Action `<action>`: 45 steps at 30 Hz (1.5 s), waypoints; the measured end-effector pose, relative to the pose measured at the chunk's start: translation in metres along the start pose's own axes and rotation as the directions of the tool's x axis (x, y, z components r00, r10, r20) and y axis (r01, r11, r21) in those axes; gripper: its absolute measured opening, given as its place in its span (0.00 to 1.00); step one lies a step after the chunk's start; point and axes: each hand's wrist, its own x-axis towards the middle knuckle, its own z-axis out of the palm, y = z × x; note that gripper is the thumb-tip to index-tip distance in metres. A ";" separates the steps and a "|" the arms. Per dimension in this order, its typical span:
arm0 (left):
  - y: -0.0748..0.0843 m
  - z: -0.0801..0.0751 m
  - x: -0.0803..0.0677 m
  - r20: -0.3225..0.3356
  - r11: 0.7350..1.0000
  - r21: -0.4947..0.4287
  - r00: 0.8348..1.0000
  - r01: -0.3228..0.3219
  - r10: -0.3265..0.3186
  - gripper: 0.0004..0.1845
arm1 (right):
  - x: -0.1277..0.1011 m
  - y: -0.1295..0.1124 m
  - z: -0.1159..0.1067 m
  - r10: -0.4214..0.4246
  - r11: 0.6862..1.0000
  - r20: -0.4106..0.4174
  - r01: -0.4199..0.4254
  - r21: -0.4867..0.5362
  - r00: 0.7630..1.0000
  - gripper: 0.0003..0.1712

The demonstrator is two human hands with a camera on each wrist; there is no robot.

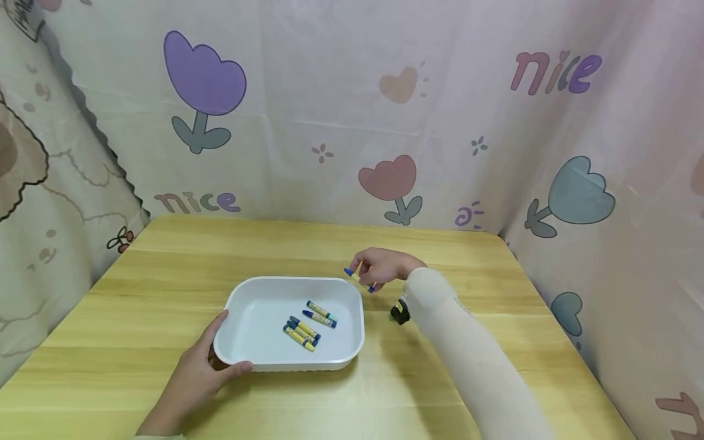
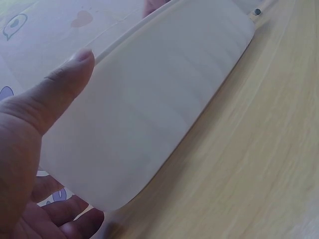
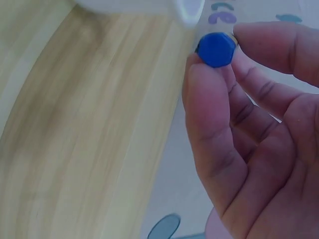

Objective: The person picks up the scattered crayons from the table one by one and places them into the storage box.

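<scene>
A blue crayon with a yellow wrapper [image 1: 355, 277] is pinched between the thumb and fingers of my right hand [image 1: 385, 265], just beyond the tray's far right corner. Its blue end [image 3: 217, 50] faces the camera in the right wrist view. My left hand [image 1: 197, 370] grips the left end of a white tray [image 1: 250, 318]. In the left wrist view the thumb [image 2: 75, 69] lies along the tray's wall near the rim, with the fingers [image 2: 82, 224] at its lower edge. Several yellow-wrapped crayons [image 1: 301, 330] lie in the tray, some side by side, another pair [image 1: 321, 315] behind them.
The tray stands on a wood-grain table [image 1: 308, 403]. A printed curtain [image 1: 308, 79] hangs behind the table and along both sides. A small black device [image 1: 400, 310] sits at the right wrist, beside the pale sleeve [image 1: 473, 354].
</scene>
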 end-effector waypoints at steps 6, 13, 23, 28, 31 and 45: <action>-0.001 -0.002 0.002 -0.014 1.000 -0.001 1.000 -0.021 0.021 0.59 | 0.050 0.011 0.007 0.075 0.994 0.059 -0.070 -0.090 0.995 0.16; 0.000 -0.003 0.001 -0.011 1.000 0.008 1.000 -0.019 0.020 0.59 | 0.059 -0.009 0.026 0.076 0.989 0.094 -0.063 -0.132 0.993 0.14; 0.000 -0.002 -0.001 -0.002 1.000 0.012 1.000 -0.003 0.003 0.60 | 0.076 -0.025 0.055 0.125 0.980 0.145 -0.099 -0.175 0.981 0.15; 0.000 -0.002 0.000 -0.004 1.000 0.007 1.000 -0.008 0.008 0.60 | 0.080 -0.027 0.065 0.129 0.973 0.162 -0.093 -0.211 0.978 0.14; 0.000 -0.003 0.001 -0.010 1.000 0.006 1.000 -0.019 0.019 0.59 | 0.082 -0.027 0.069 0.150 0.966 0.159 -0.111 -0.232 0.976 0.15; 0.002 -0.002 0.002 0.010 1.000 -0.012 1.000 -0.002 0.002 0.60 | 0.067 -0.019 0.046 0.111 0.973 0.089 -0.090 -0.214 0.990 0.16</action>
